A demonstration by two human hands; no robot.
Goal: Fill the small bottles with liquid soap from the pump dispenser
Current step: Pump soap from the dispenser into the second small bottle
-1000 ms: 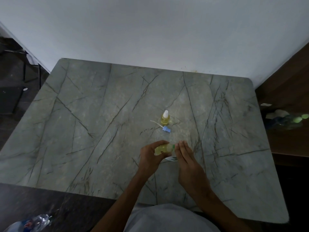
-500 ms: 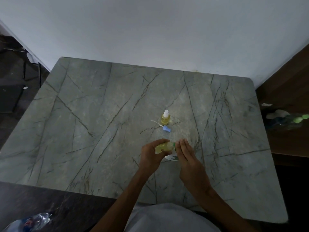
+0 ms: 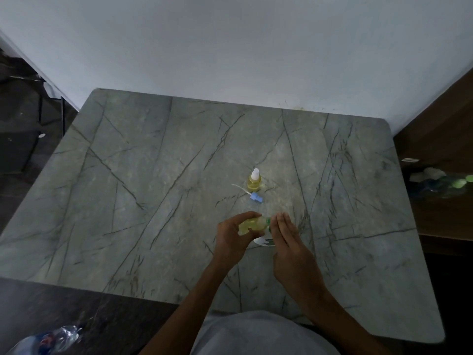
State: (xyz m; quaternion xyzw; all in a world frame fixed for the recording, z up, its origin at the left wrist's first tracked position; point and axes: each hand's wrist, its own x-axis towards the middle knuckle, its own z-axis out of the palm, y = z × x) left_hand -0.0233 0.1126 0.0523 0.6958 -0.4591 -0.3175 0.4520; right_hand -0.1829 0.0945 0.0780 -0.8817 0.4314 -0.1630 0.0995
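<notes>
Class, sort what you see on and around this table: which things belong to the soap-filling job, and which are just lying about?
Job:
- yellow-green bottle, gripped in the left hand, right hand at its end
- small capped bottle of yellow liquid
- blue pump piece with tube

Lying about:
- plastic water bottle on the floor
- clutter on the wooden side surface

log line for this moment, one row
left hand: grips yellow-green bottle | right hand: fingers at its green end | small capped bottle: upright on table | blue pump part: lying loose

Marble table (image 3: 143,190): 1 small bottle (image 3: 254,181) upright, blue pump part (image 3: 256,196) w/ tube, probably.
</notes>
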